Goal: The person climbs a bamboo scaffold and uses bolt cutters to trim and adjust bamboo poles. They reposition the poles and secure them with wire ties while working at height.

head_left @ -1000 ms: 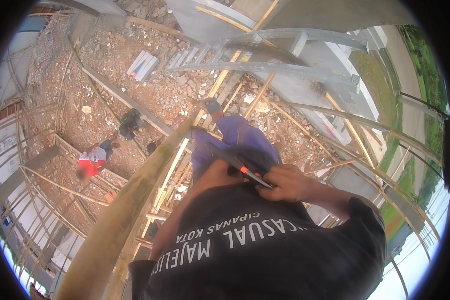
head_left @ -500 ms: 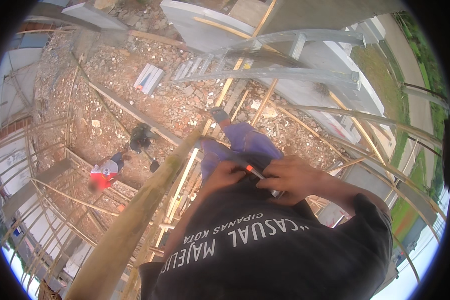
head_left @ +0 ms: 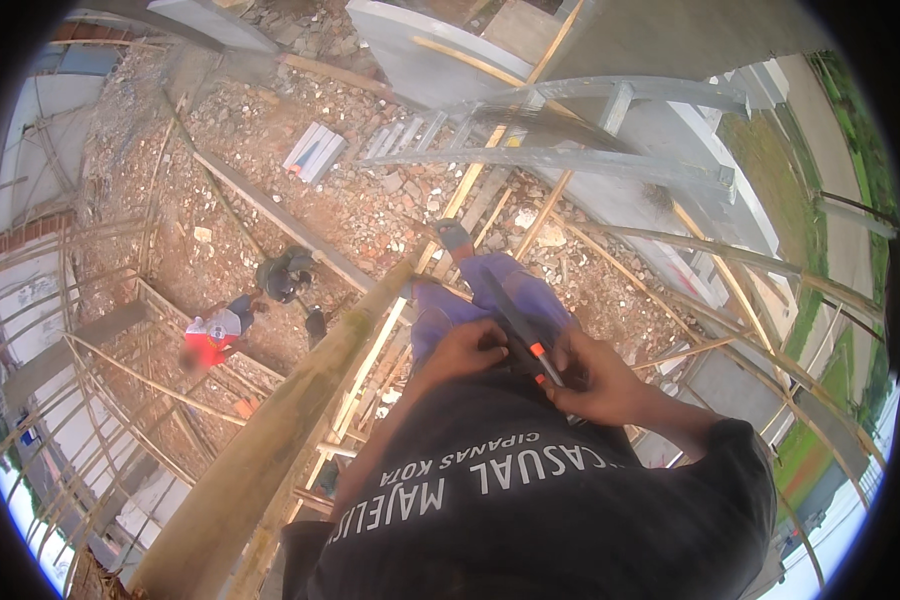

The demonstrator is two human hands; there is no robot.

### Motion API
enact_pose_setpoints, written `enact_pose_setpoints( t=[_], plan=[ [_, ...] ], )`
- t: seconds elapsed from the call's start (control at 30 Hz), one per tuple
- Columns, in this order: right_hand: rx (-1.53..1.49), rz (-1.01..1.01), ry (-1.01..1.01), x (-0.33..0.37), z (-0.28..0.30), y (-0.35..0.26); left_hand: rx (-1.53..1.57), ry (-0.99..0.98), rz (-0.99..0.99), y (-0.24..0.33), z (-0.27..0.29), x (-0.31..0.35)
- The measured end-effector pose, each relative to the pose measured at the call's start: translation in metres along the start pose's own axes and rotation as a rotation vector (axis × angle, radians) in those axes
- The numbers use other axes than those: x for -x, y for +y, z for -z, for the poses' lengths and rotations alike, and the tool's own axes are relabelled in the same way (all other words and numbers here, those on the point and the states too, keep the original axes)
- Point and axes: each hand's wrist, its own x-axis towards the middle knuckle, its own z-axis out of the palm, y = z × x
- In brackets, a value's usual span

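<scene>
A long, narrow dark tool with orange bands [head_left: 519,326] slants in front of my waist, its far end over my purple trousers [head_left: 440,312]. Its exact kind is unclear. My right hand [head_left: 600,378] is closed around its near end, thumb and fingers on either side. My left hand [head_left: 464,352] is just left of the tool, fingers curled in at the hem of my black shirt [head_left: 530,510]. What those left fingers hold, if anything, is hidden.
I am high above rubble-strewn ground [head_left: 370,215]. A thick wooden pole [head_left: 280,450] rises close on my left. Wooden battens, grey metal framing [head_left: 590,158] and pale walls surround me. Below left, a person in a red and white top [head_left: 210,340] is near a dark-clad person [head_left: 284,274].
The dark tool now shows more of its length, pointing away over my trousers. My right hand has shifted right and nearer to me; my left hand has moved slightly right.
</scene>
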Motion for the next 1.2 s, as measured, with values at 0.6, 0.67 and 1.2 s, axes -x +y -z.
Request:
enact_pose_setpoints(
  t=[0.6,0.67,1.2],
  plan=[
    [0.391,-0.045,0.238,-0.104,0.108,0.093,-0.115,0.663,0.305,-0.045,0.018,0.000],
    [0.694,-0.046,0.540,-0.126,0.170,0.132,-0.196,0.717,0.310,-0.064,0.029,0.007],
    [1.431,-0.972,0.507,-0.122,0.361,0.132,-0.137,0.668,0.897,-0.321,0.004,0.133]
  ],
)
